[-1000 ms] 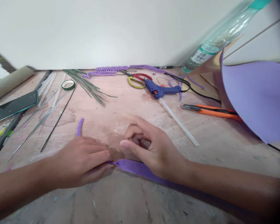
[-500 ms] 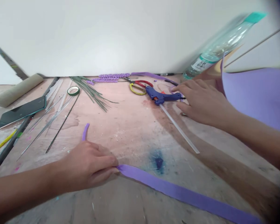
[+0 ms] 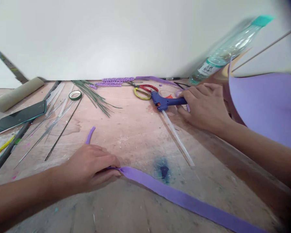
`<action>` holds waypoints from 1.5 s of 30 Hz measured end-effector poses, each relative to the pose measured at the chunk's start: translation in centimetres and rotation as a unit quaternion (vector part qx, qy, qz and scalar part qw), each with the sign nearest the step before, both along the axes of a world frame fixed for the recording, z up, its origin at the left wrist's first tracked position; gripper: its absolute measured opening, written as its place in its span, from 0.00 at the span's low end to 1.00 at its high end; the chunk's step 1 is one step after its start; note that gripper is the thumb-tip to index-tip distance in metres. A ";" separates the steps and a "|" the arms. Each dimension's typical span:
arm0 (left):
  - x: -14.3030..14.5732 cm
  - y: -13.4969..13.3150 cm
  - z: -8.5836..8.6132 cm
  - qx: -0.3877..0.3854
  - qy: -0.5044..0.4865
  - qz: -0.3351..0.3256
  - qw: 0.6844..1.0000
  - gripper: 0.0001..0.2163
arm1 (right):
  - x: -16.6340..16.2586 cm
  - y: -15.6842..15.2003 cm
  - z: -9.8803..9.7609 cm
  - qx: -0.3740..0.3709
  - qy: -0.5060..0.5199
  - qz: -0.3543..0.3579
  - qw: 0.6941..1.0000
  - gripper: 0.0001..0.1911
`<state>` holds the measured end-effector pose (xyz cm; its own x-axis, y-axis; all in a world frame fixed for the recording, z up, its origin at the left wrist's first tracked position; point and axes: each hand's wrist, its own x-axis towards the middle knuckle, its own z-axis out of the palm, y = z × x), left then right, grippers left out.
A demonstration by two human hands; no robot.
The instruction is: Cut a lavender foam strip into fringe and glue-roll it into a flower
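Observation:
My left hand [image 3: 94,166] is closed on a long purple paper strip [image 3: 174,194], pinched and twisted at the fingers. One short end pokes out behind the hand, while the wide part runs off toward the lower right. My right hand [image 3: 201,103] is wrapped around the handle of a blue hot glue gun [image 3: 162,102]. A clear glue stick [image 3: 178,139] sticks out of the gun's back, slanting toward me. The gun's nozzle lies close by the scissors [image 3: 145,90], which have one red and one yellow handle.
Green wire stems [image 3: 94,97] with purple flower spikes [image 3: 113,82] lie along the back wall. Leftward are green tape [image 3: 75,95], thin wires [image 3: 50,124], a phone [image 3: 20,117] and a cardboard tube [image 3: 18,94]. On the right stand a water bottle [image 3: 223,58] and a purple sheet [image 3: 269,106].
My right hand has closed on the glue gun's handle, and the gun has turned slightly, its glue stick swinging left. My left hand still pinches the purple strip.

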<state>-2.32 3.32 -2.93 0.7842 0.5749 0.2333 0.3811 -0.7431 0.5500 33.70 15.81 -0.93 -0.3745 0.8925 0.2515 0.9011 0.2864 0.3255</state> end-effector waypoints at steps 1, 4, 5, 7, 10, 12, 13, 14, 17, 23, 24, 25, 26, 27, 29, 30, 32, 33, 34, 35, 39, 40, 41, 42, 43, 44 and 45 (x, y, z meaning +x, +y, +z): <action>-0.1 0.0 0.1 -0.009 -0.003 0.002 1.000 0.07 | -0.3 -0.2 0.0 0.014 0.002 -0.004 1.000 0.17; -0.3 0.1 0.4 -0.027 -0.014 0.008 0.999 0.07 | -0.9 -0.6 0.0 0.028 0.007 -0.009 1.000 0.17; -0.3 0.1 0.5 -0.033 -0.017 0.011 0.999 0.06 | -1.1 -0.6 0.0 0.025 0.008 -0.003 1.000 0.18; -0.3 0.2 0.7 -0.034 -0.019 0.020 0.999 0.06 | -1.3 -0.4 -0.1 0.009 0.011 0.028 1.000 0.20; -0.3 0.2 0.8 -0.023 -0.017 0.029 0.999 0.06 | -1.6 0.1 -0.5 -0.030 0.008 0.084 0.996 0.22; -0.3 0.2 0.8 -0.023 -0.017 0.032 0.999 0.06 | -1.8 0.4 -0.8 -0.039 0.034 0.092 0.994 0.18; -0.3 0.2 0.8 -0.027 -0.019 0.034 0.999 0.06 | -1.8 0.5 -0.9 -0.035 0.064 0.090 0.993 0.15; -0.3 0.2 0.8 -0.032 -0.021 0.038 0.999 0.06 | -1.9 0.6 -1.0 -0.027 0.104 0.087 0.990 0.13; -0.4 0.1 0.6 -0.046 -0.025 0.049 0.997 0.06 | -2.4 0.3 -1.0 -0.004 0.258 0.088 0.962 0.07; -0.3 0.1 0.3 -0.069 -0.073 0.078 0.992 0.06 | -5.0 -4.5 -0.3 -0.059 0.483 0.122 0.865 0.03; -0.3 0.2 0.4 -0.077 -0.071 0.077 0.992 0.06 | -5.4 -5.8 -0.2 -0.078 0.497 0.128 0.855 0.01; -0.3 0.2 0.5 -0.084 -0.067 0.074 0.991 0.06 | -5.8 -7.1 -0.2 -0.099 0.511 0.133 0.843 0.03; -0.3 0.3 0.6 -0.091 -0.062 0.071 0.991 0.06 | -6.1 -8.3 -0.3 -0.120 0.512 0.148 0.838 0.04; -0.3 0.3 0.8 -0.097 -0.056 0.070 0.991 0.07 | -6.4 -9.5 -0.4 -0.146 0.509 0.180 0.829 0.03; -0.3 0.3 1.1 -0.119 -0.051 0.075 0.989 0.08 | -6.7 -11.2 -0.7 -0.196 0.508 0.218 0.810 0.05; -0.3 0.3 1.2 -0.136 -0.053 0.080 0.986 0.08 | -6.7 -11.8 -0.9 -0.216 0.507 0.234 0.801 0.06; -0.4 0.3 1.2 -0.170 -0.061 0.086 0.980 0.07 | -6.8 -12.3 -1.3 -0.238 0.507 0.261 0.786 0.09; -0.4 0.4 1.2 -0.181 -0.067 0.085 0.977 0.07 | -6.8 -12.4 -1.5 -0.240 0.504 0.279 0.781 0.09; -0.4 0.4 1.2 -0.188 -0.073 0.082 0.976 0.07 | -6.8 -12.4 -1.6 -0.236 0.501 0.295 0.779 0.08; -0.4 0.4 1.2 -0.190 -0.079 0.076 0.976 0.07 | -6.9 -12.3 -1.7 -0.226 0.497 0.307 0.779 0.06; -0.6 0.7 1.2 -0.194 -0.079 0.055 0.976 0.07 | -6.9 -12.0 -1.7 -0.188 0.456 0.332 0.804 0.04; -0.7 0.7 1.2 -0.188 -0.074 0.053 0.978 0.07 | -6.8 -12.1 -1.6 -0.187 0.441 0.335 0.811 0.04; -0.7 0.7 1.2 -0.180 -0.069 0.055 0.980 0.06 | -6.8 -12.1 -1.6 -0.188 0.426 0.338 0.818 0.04; -0.8 0.7 1.1 -0.171 -0.063 0.057 0.982 0.06 | -6.7 -12.2 -1.6 -0.189 0.414 0.340 0.823 0.04; -0.8 0.7 1.1 -0.162 -0.061 0.060 0.983 0.06 | -6.7 -12.3 -1.5 -0.188 0.405 0.342 0.827 0.04; -0.8 0.6 1.1 -0.155 -0.060 0.065 0.984 0.06 | -6.6 -12.3 -1.5 -0.186 0.401 0.342 0.829 0.04; -0.8 0.6 1.0 -0.151 -0.062 0.070 0.984 0.06 | -6.7 -12.4 -1.5 -0.182 0.401 0.342 0.830 0.05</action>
